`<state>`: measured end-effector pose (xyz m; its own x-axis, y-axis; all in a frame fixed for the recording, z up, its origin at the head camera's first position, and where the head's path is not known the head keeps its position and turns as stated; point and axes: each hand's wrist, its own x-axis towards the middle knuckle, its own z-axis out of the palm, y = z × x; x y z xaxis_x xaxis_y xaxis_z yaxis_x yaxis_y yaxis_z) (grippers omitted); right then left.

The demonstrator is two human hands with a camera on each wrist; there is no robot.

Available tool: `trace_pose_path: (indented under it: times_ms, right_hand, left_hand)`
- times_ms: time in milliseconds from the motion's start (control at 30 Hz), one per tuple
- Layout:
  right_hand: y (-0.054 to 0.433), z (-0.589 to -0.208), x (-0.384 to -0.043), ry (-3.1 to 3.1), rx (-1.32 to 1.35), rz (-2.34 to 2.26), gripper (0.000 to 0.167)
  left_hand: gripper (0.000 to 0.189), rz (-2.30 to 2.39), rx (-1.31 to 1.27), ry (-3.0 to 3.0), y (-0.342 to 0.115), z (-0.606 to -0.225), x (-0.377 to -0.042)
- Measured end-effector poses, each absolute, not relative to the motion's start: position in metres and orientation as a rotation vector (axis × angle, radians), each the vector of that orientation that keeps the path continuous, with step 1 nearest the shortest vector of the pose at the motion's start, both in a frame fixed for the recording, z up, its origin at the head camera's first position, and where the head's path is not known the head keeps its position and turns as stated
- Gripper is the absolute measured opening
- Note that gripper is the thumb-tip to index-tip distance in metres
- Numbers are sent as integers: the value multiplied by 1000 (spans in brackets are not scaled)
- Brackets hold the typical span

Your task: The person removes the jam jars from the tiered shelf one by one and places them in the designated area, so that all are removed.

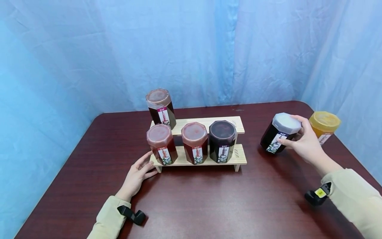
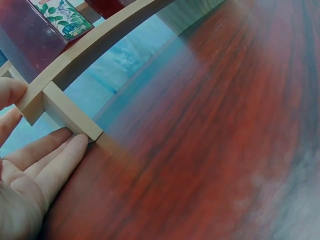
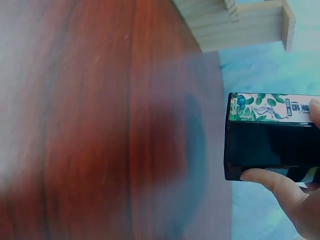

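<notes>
My right hand [image 1: 304, 142] grips a dark jar with a pale lid [image 1: 274, 137], thumb on one side and fingers on the other. The jar leans, and the right wrist view shows its base off the table with a shadow nearby. At the left end of a two-step wooden rack [image 1: 241, 156], my left hand [image 1: 134, 176] rests with fairly straight fingers touching the lower board's end and leg [image 2: 72, 112]. On the lower step stand a red jar [image 1: 162, 146], another red jar [image 1: 195, 144] and a dark purple jar [image 1: 222, 142]. A brown-lidded jar [image 1: 161, 109] stands on the upper step's left.
A yellow-lidded jar [image 1: 324, 124] stands behind my right hand, partly hidden by it. The dark red wooden table [image 1: 197, 202] ends at light blue curtains [image 1: 191, 53] at the back and sides. Black wrist cameras [image 1: 132, 215] sit at both sleeve cuffs.
</notes>
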<state>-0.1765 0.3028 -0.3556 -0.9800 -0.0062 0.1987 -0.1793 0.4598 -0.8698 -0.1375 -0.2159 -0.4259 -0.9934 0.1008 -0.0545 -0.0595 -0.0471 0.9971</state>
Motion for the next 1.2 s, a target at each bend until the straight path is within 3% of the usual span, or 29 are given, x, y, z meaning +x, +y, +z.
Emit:
trace_pose_path:
  times_ms: [1200]
  right_hand:
    - [340,-374,-192,-2668,354,1258,86]
  left_hand:
    - [53,2218,68,2048,-218,-427,-138]
